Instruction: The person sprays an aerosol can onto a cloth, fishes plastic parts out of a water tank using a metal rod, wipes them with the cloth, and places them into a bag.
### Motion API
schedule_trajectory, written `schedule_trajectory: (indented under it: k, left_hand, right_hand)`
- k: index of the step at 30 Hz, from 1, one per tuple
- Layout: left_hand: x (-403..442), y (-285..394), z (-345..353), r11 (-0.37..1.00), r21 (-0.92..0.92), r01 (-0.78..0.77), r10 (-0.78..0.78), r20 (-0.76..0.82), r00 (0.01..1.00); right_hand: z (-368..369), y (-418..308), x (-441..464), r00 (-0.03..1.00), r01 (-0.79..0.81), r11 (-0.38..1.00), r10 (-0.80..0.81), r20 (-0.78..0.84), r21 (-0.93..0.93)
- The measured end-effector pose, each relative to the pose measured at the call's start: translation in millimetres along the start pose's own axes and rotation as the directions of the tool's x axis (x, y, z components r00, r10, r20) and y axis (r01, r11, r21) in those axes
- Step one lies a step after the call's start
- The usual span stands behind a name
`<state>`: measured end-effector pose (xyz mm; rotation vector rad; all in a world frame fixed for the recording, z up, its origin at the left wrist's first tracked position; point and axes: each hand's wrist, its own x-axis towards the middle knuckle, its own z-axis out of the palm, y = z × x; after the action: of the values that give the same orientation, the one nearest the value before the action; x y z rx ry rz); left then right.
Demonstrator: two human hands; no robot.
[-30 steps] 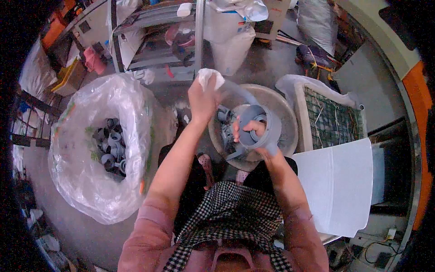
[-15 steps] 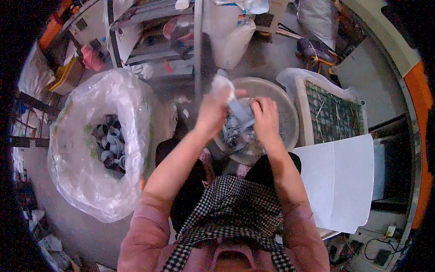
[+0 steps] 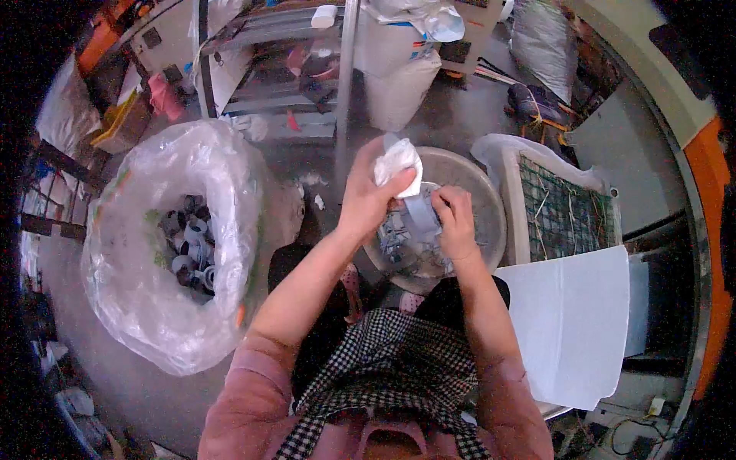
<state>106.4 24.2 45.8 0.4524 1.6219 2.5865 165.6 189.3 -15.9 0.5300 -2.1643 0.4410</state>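
My left hand [image 3: 368,192] is closed round a crumpled white cloth [image 3: 399,164] and the upper end of a grey plastic piece [image 3: 421,213]. At the piece's lower right side, my right hand [image 3: 458,221] has its fingers bent in a pinch against the edge; whether they grip the piece itself or a small bit on it is unclear. Both hands are over a wide round basin [image 3: 494,203] between my knees. Thin grey scraps [image 3: 392,238] lie inside the basin.
On the left stands a large bag [image 3: 107,253] lined with clear plastic, holding several grey ring-shaped parts [image 3: 196,239]. To the right are a white-framed crate with green mesh [image 3: 556,203] and a white board [image 3: 567,322]. A metal rack [image 3: 345,84] and a white sack [image 3: 399,92] stand ahead.
The cloth in my left hand has turned and come down nearer the grey piece. My right hand has shifted slightly lower, still at the piece's edge. The whole view has moved a little.
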Motion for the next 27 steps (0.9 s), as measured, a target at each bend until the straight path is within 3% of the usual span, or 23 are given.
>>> schedule_trajectory:
  k: [2, 3, 4, 8, 10, 12, 13, 14, 15, 16, 18, 19, 22, 23, 24, 25, 27]
  left_hand:
    - [5.7, 15.6, -10.8, 0.942, -0.05, 0.333, -0.323, 0.146, 0.935]
    - [10.1, 16.3, -13.8, 0.927, -0.138, 0.348, -0.335, 0.106, 0.936]
    - [14.1, 21.5, -21.6, 0.905, -0.07, 0.419, -0.408, 0.13, 0.904]
    - [17.6, 31.7, -32.7, 0.906, 0.019, 0.422, -0.42, 0.146, 0.896]
    - [19.2, 34.3, -38.8, 0.878, 0.015, 0.478, -0.475, 0.145, 0.868]
    - [19.4, 32.7, -46.9, 0.814, -0.088, 0.575, -0.54, 0.253, 0.803]
    - [19.2, 27.9, -45.2, 0.79, -0.145, 0.595, -0.533, 0.317, 0.785]
    - [18.0, 13.6, -45.6, 0.746, -0.278, 0.605, -0.505, 0.356, 0.786]
    - [10.9, 26.4, -42.4, 0.689, -0.363, 0.627, -0.478, 0.423, 0.77]
    - [11.7, 12.7, -49.4, 0.668, -0.392, 0.632, -0.389, 0.54, 0.746]
    - [3.8, 25.5, -58.7, 0.702, -0.408, 0.584, -0.28, 0.597, 0.752]
    - [3.2, 34.0, -65.5, 0.702, -0.417, 0.577, -0.271, 0.593, 0.758]
    - [-18.2, 74.6, -96.6, 0.824, -0.443, 0.353, -0.231, 0.305, 0.924]
    - [-25.9, 97.7, -118.6, 0.9, -0.361, 0.246, -0.145, 0.285, 0.948]
    - [-32.7, 119.7, -131.7, 0.939, -0.316, 0.138, -0.112, 0.097, 0.989]
    - [-38.0, 138.2, -154.6, 0.984, -0.174, 0.022, -0.04, -0.105, 0.994]
    - [-38.8, 156.9, -222.1, 0.978, 0.103, 0.182, -0.095, -0.553, 0.828]
  right_hand:
    - [0.3, 3.9, -0.7, 0.999, 0.027, 0.999, -0.027, 0.03, 0.018]
    - [1.0, 4.1, -1.5, 0.997, 0.063, 0.998, -0.064, 0.04, 0.019]
    - [0.8, 3.2, -3.6, 0.994, 0.098, 0.995, -0.1, 0.053, 0.026]
    - [2.5, -3.9, -3.9, 0.993, 0.082, 0.991, -0.09, 0.074, 0.105]
    - [-1.2, -6.1, -0.4, 0.952, -0.251, 0.94, 0.198, 0.232, 0.229]
    - [15.3, 9.3, -15.1, 0.999, 0.038, 0.981, -0.041, 0.009, 0.19]
    - [15.9, 19.2, -27.7, 0.973, -0.2, 0.961, 0.171, 0.156, 0.192]
    - [18.7, 21.6, -36.1, 0.878, -0.424, 0.895, 0.368, 0.305, 0.141]
    - [21.5, 10.8, -36.0, 0.884, -0.408, 0.898, 0.343, 0.319, 0.165]
    - [23.1, 1.4, -36.3, 0.846, -0.528, 0.765, 0.437, 0.306, 0.368]
    - [32.2, -15.7, -21.7, 0.8, -0.593, 0.587, 0.506, 0.322, 0.551]
    - [39.1, -22.0, -12.6, 0.866, -0.495, 0.699, 0.442, 0.231, 0.517]
    - [64.0, -62.0, 25.3, 0.886, -0.433, 0.415, 0.358, 0.294, 0.8]
    - [84.1, -78.8, 41.4, 0.908, -0.385, 0.31, 0.299, 0.295, 0.87]
    - [95.9, -93.5, 63.8, 0.936, -0.328, 0.611, 0.107, 0.335, 0.721]
    - [108.2, -108.0, 86.6, 0.928, -0.134, 0.828, -0.088, 0.362, 0.545]
    - [140.7, -158.6, 132.2, 0.99, -0.042, 0.866, -0.031, 0.137, 0.499]
